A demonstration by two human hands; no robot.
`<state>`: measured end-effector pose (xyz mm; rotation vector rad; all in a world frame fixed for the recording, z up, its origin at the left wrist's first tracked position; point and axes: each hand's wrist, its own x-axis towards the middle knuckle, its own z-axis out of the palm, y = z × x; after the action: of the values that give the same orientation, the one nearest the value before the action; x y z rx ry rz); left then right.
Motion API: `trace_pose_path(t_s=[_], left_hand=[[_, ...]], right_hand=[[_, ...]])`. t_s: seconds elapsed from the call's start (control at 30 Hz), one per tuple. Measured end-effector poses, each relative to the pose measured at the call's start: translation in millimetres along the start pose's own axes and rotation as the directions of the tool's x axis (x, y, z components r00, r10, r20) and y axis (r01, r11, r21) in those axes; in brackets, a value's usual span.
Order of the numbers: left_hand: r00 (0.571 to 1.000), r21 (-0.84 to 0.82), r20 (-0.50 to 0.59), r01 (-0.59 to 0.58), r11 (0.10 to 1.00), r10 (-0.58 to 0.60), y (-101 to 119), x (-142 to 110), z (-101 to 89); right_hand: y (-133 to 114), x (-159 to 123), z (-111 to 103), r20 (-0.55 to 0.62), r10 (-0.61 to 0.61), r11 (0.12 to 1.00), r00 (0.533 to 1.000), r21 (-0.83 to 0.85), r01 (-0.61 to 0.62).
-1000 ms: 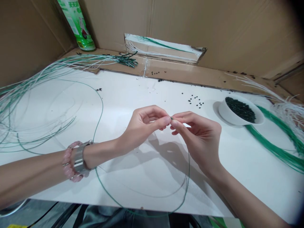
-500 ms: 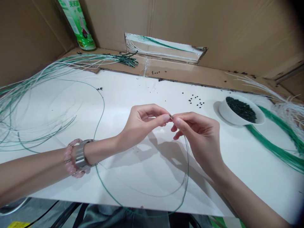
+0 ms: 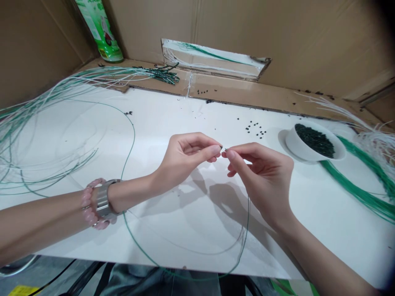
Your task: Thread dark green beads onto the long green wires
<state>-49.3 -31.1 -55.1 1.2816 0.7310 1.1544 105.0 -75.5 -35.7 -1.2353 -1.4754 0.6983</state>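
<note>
My left hand (image 3: 185,158) and my right hand (image 3: 262,176) meet fingertip to fingertip above the white table (image 3: 191,222). Both are pinched shut around the end of a thin green wire (image 3: 245,230), which loops down from my right fingers, along the table's near edge and back up past my left wrist. Whether a bead sits between the fingertips is too small to tell. My left wrist wears a metal watch (image 3: 103,201) and a pink bead bracelet (image 3: 88,205).
A white bowl (image 3: 300,148) of dark green beads stands at the right, with loose beads (image 3: 256,129) scattered beside it. Bundles of green and white wires lie at the left (image 3: 37,135) and right (image 3: 364,181). Cardboard walls and a green bottle (image 3: 103,31) stand behind.
Both hands stay pinched together and have shifted slightly up and away. My right hand's fingers have straightened a little.
</note>
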Motion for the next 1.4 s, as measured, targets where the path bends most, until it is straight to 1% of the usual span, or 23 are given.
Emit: trace_pose_path(t_s=[0.2,0.6,0.83,0.97,1.1,1.2,1.3,1.4], left_hand=[[1.0,0.009,0.015,0.002,1.0,-0.002,-0.5,0.6,0.6],[0.999,-0.003,0.044,0.01,1.0,-0.01,0.5,-0.5,-0.2],[0.999,0.036,0.046,0.007,0.999,-0.008,1.6,-1.7,1.7],[0.999,0.053,0.036,-0.009,0.999,0.007,-0.3,-3.3,1.2],[0.996,0.079,0.07,-0.054,0.995,0.048,0.3,-4.0,-0.1],[0.992,0.129,0.087,-0.107,0.986,0.097,0.9,-3.4,-0.9],[0.986,0.169,0.077,-0.162,0.972,0.151,0.1,-2.3,-1.1],[0.983,0.177,0.063,-0.183,0.967,0.174,-1.3,-1.2,-1.0]], right_hand=[[-1.0,-0.6,1.1,-0.04,-0.042,0.999,0.998,-0.024,0.041],[-1.4,-0.9,0.6,-0.026,-0.058,0.997,0.998,-0.045,0.057],[-0.7,-4.3,0.9,-0.003,-0.108,0.991,0.994,-0.079,0.107],[0.3,-1.5,-0.5,-0.004,-0.067,0.997,0.998,-0.047,0.067],[0.0,1.9,-1.0,-0.001,0.011,1.0,1.0,0.014,-0.011],[-0.3,1.6,0.4,0.015,0.017,0.999,1.0,0.047,-0.018],[-0.1,0.3,1.8,0.023,0.03,0.997,0.999,0.065,-0.032],[0.4,-0.4,2.6,0.035,0.056,0.993,0.998,0.101,-0.06]])
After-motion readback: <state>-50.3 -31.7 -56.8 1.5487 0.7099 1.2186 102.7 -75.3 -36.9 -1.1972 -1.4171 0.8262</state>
